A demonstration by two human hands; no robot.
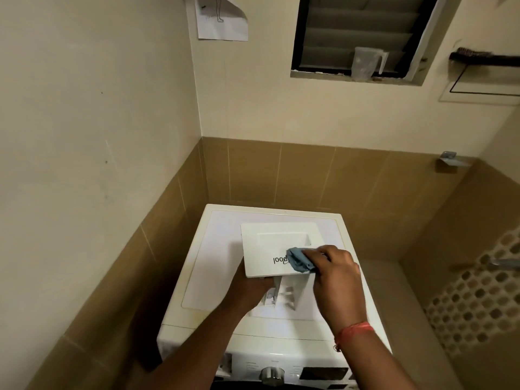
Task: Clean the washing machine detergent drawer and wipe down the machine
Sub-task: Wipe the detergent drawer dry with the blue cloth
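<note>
Above the flat top of the white front-loading washing machine [213, 277], the white plastic detergent drawer [270, 249] was held clear of the machine, with its broad front panel turned up toward the camera and its compartment body hanging down and toward the person. The drawer was supported from below by the left hand [250, 288], whose fingers were mostly hidden under the panel; it could be seen that the drawer was carried by this hand, but how the fingers were curled could not be told exactly. A small blue cleaning cloth [298, 261] was pinched in the curled fingers of the right hand [334, 274] and was pressed on the near right part of the panel, just beside the printed brand letters.

The long side of the panel ran roughly from left to right across the view, and the cloth lay at its right end. The unwiped area was therefore judged to lie to the left and away from the right hand, along that long side. The right hand was the nearer one to the panel face, so a stroke to the left was expected from it, while the drawer had to be kept steady by the left hand underneath.
</note>
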